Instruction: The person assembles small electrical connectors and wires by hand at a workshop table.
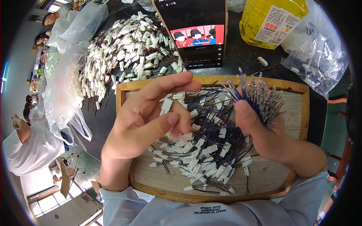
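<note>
My left hand is curled above the left side of a wood-framed tray, index finger stretched out. A small white plastic connector housing sits between its thumb and bent fingers. Over the tray's right side, my right hand grips a thick bundle of blue wires, thumb pressed across it. The crimped metal terminals at their ends fan upward. Below both hands, a loose heap of white connectors on dark wires lies in the tray.
Behind the tray is a large pile of wired white connectors. A phone stands upright, playing a cartoon. To its right are a bottle of yellow liquid and a clear plastic bag. Other people sit at the left, past plastic bags.
</note>
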`<state>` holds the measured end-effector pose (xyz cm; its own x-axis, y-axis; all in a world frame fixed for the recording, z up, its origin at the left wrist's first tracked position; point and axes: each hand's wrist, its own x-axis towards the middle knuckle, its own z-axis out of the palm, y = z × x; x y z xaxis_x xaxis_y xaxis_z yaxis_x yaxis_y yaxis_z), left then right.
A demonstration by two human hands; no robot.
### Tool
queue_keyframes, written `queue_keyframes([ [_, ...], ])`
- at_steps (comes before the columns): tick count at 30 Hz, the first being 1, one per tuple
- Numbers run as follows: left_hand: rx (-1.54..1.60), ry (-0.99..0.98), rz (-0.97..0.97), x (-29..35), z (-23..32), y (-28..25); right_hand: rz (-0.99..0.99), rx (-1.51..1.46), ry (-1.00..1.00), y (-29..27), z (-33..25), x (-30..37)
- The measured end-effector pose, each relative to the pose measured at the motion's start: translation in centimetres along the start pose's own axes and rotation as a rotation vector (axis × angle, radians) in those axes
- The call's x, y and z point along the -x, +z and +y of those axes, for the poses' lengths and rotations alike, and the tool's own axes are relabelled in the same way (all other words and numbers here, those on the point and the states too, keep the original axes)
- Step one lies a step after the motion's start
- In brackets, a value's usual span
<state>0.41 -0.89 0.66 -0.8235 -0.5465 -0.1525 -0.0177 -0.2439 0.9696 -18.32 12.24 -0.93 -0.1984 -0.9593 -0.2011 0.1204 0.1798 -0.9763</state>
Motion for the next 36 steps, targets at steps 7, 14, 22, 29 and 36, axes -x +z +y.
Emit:
queue_keyframes([
  [7, -0.180, 0.148, -0.089, -0.2, -1.3, 0.8, -0.012, -0.027, -0.048, -0.3, 0.4, 0.3],
  [14, -0.599, 0.375, -0.197, 0.1, -1.3, 1.4, -0.072, 0.147, -0.066, -0.3, -0.5, 0.2],
  [22, -0.746, 0.338, -0.310, 0.2, -1.2, 1.9, -0.064, 0.138, -0.226, -0.1, 1.3, 0.0],
  [29, -0.991, 0.574, -0.281, -0.3, -1.9, 2.0, -0.039, 0.263, -0.223, -0.3, 0.6, 0.1],
  [36, -1.289, 0.825, -0.208, -0.7, -2.3, 2.6, -0.019, 0.239, -0.387, -0.4, 1.9, -0.3],
])
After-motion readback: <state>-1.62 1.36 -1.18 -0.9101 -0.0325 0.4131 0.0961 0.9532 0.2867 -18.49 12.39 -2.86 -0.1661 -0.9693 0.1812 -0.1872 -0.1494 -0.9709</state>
